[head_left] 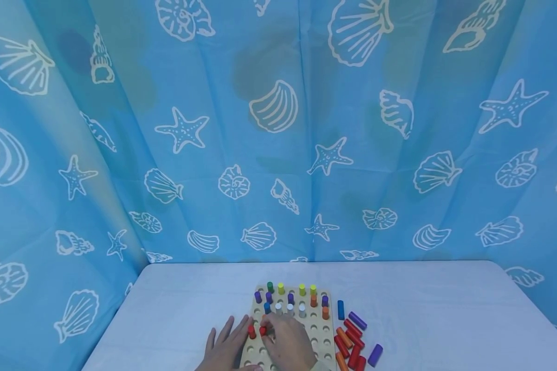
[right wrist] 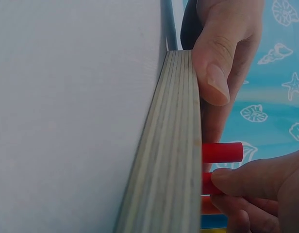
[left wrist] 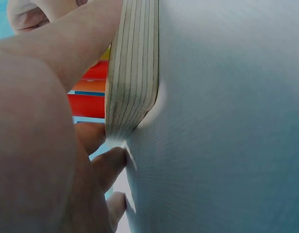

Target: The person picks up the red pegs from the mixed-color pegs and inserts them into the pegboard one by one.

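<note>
A wooden peg board [head_left: 320, 335] with rows of round holes lies on the table. Between thumb and fingertips, my right hand [head_left: 291, 340] pinches a red peg [right wrist: 207, 183], which stands upright at the board's surface. Just left of it, another red peg [head_left: 251, 332] stands in the board. My left hand [head_left: 226, 351] rests at the board's left side, fingers straight and spread, with some fingertips on the table beside the layered edge [left wrist: 134, 63]. Behind my right hand, white pegs [head_left: 290, 310], a blue peg [head_left: 266, 308] and an orange peg [head_left: 325, 313] are standing.
Loose pegs lie right of the board: several red pegs [head_left: 353, 328], orange pegs [head_left: 345, 337], purple pegs [head_left: 375, 355] and a blue peg [head_left: 341, 310]. Green, yellow and purple pegs [head_left: 290, 299] stand in the far rows. A blue shell-patterned curtain [head_left: 278, 154] hangs behind the white table [head_left: 445, 319].
</note>
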Demonstrator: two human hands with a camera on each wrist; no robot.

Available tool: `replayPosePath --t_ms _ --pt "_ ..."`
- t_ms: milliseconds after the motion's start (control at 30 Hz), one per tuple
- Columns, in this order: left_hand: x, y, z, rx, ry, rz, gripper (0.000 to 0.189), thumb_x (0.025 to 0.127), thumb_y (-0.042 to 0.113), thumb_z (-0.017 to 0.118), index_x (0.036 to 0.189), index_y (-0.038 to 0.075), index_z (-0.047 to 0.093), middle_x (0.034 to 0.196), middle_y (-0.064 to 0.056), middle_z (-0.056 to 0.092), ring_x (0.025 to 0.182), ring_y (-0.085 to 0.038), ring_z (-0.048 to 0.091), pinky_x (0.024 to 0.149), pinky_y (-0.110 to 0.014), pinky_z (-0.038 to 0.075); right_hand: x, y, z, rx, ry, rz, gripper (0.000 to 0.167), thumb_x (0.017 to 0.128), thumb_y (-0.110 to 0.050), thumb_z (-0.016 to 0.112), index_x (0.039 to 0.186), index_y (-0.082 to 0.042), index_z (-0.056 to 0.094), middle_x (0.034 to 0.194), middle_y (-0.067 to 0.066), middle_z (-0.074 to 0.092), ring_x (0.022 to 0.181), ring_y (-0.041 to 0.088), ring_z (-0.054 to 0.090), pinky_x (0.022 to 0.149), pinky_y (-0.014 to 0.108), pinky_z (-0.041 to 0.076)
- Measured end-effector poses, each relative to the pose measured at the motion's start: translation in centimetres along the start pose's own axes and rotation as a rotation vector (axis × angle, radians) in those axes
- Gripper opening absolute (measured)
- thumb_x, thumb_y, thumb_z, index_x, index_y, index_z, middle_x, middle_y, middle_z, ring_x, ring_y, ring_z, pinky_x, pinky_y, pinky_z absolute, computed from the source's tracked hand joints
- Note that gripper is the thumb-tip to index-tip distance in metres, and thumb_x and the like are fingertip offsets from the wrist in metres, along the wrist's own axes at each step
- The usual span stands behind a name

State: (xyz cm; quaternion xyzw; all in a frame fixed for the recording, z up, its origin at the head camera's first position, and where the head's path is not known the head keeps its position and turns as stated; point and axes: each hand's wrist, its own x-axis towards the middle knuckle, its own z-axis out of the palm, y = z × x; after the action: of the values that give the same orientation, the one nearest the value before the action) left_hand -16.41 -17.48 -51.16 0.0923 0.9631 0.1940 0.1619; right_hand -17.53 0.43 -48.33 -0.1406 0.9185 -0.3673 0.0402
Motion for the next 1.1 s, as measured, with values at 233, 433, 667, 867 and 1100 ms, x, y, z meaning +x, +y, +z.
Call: replayPosePath --t_ms 233,433,667,867,1100 --pt "-0.1 0.0 0.0 0.004 -0.001 0.000 0.105 0.080 0.082 0.056 0.157 0.012 0.035 0.159 -0.011 0.038 0.148 -0.046 0.021 0.112 -0.080 0.005 0.0 -0.1 -0.2 0.011 -0.014 0.012 0.017 0.086 -0.012 0.080 0.101 -0.012 0.072 0.081 -0.008 0.065 0.072 0.008 0.055 0.069 0.030 0.055" --pt "0.0 -0.1 0.0 0.000 -0.019 -0.006 0.106 0.081 0.081 0.055 0.157 0.011 0.034 0.160 -0.011 0.037 0.149 -0.046 0.019 0.113 -0.080 0.005 0.0 0.0 -0.2 0.013 -0.019 0.021 0.019 0.086 -0.013 0.080 0.103 -0.012 0.072 0.083 -0.007 0.065 0.074 0.009 0.055 0.071 0.031 0.055" --pt "0.0 -0.1 0.1 0.004 -0.002 0.007 0.106 0.080 0.082 0.056 0.157 0.012 0.035 0.160 -0.011 0.037 0.149 -0.046 0.019 0.113 -0.080 0.004 -0.1 -0.2 -0.5 0.009 -0.019 0.034 0.023 0.087 -0.014 0.079 0.108 -0.010 0.073 0.087 -0.006 0.068 0.077 0.009 0.059 0.074 0.032 0.058" --pt "0.0 0.0 0.2 -0.010 -0.001 0.010 0.105 0.080 0.081 0.056 0.157 0.012 0.035 0.160 -0.011 0.036 0.149 -0.047 0.018 0.113 -0.079 0.002 -0.7 -0.4 -1.1 0.055 -0.005 0.026 0.026 0.087 -0.012 0.079 0.112 -0.011 0.072 0.095 -0.003 0.071 0.087 0.014 0.068 0.079 0.036 0.061" --pt "0.0 0.0 0.0 -0.029 -0.022 -0.001 0.108 0.079 0.083 0.056 0.157 0.012 0.035 0.161 -0.011 0.035 0.150 -0.046 0.016 0.113 -0.080 0.000 -1.4 -0.6 -2.0 0.035 0.055 0.051 0.025 0.088 -0.016 0.078 0.112 -0.013 0.073 0.098 -0.004 0.073 0.098 0.023 0.067 0.088 0.049 0.059"
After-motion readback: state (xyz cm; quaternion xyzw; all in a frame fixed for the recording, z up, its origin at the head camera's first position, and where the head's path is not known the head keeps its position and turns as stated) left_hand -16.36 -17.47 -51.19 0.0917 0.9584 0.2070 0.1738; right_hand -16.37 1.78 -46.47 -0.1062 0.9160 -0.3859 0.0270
